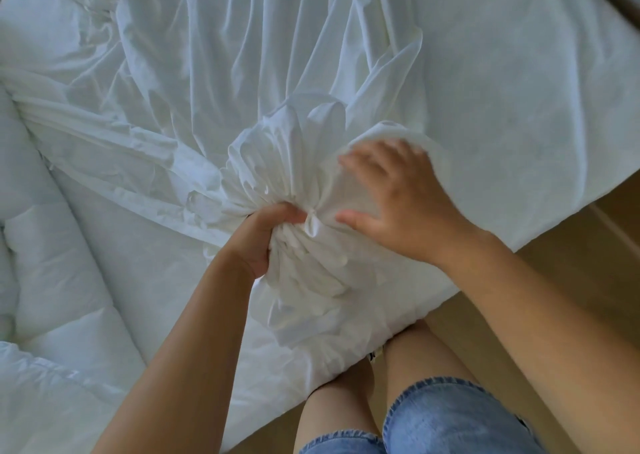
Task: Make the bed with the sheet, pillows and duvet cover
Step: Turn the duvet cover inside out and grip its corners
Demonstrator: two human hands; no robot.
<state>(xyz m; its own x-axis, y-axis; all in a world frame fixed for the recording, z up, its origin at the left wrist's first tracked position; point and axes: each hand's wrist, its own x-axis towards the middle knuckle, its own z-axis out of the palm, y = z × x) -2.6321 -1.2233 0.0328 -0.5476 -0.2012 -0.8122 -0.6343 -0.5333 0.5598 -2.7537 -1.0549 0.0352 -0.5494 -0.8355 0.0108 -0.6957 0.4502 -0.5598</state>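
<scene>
In the head view, the left hand is clenching a gathered bunch of white cloth, fingers curled tightly round the pleats. The right hand is lying released, fingers spread and straight, pressing on the puffed cloth just beside the left hand's grip. Whether this cloth is the sheet or the duvet cover, I cannot tell. The bunch is sitting at the near corner of the mattress, and from there the cloth is fanning in long folds towards the far edge. A quilted duvet is lying heaped along the mattress's left edge. The person's knees, in denim shorts, are touching the near corner above a wooden floor.
</scene>
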